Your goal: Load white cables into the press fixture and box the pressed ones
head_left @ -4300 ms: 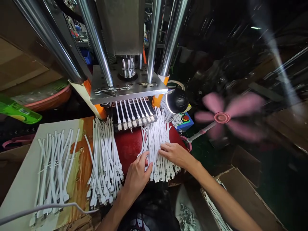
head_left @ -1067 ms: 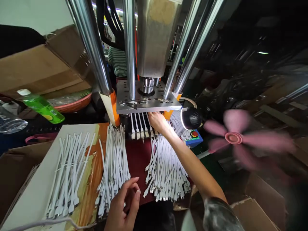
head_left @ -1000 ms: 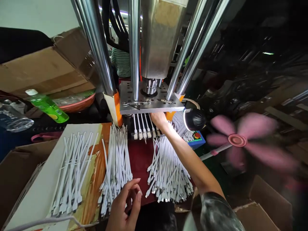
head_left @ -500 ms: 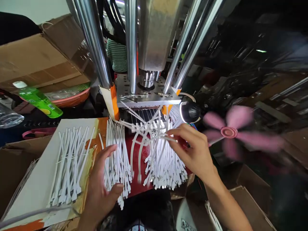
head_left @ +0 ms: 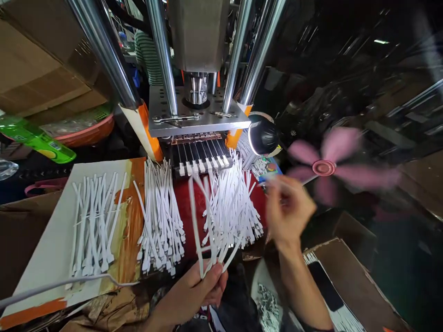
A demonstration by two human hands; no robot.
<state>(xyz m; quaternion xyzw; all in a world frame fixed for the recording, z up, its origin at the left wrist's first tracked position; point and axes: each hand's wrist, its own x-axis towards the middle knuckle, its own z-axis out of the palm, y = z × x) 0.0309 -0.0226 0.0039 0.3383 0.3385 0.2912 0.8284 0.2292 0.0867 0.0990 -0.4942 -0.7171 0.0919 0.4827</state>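
Note:
My left hand (head_left: 207,283) is closed round the lower ends of several short white cables (head_left: 194,216), which fan upward in front of the machine. To the right, my right hand (head_left: 290,210) is raised with fingers pinched. A thin pale strip sticks out of the pinch, too smeared to name. A black slotted mould (head_left: 200,154) under the press plate holds a row of white cable ends along its front edge. Beside the hands, one pile of white cables (head_left: 161,221) lies left of centre and a larger heap (head_left: 231,203) lies right of centre.
A metal press plate (head_left: 197,117) on steel columns stands ahead. A pink fan (head_left: 324,167) spins at right near a black lamp (head_left: 265,136). At left, a board (head_left: 44,235) carries a tied cable bundle (head_left: 95,221). An open carton (head_left: 360,286) is lower right.
My left hand, open before, has moved right and closed on the cables. My right hand, which held them above the heap, has moved right, away from them. The view has shifted.

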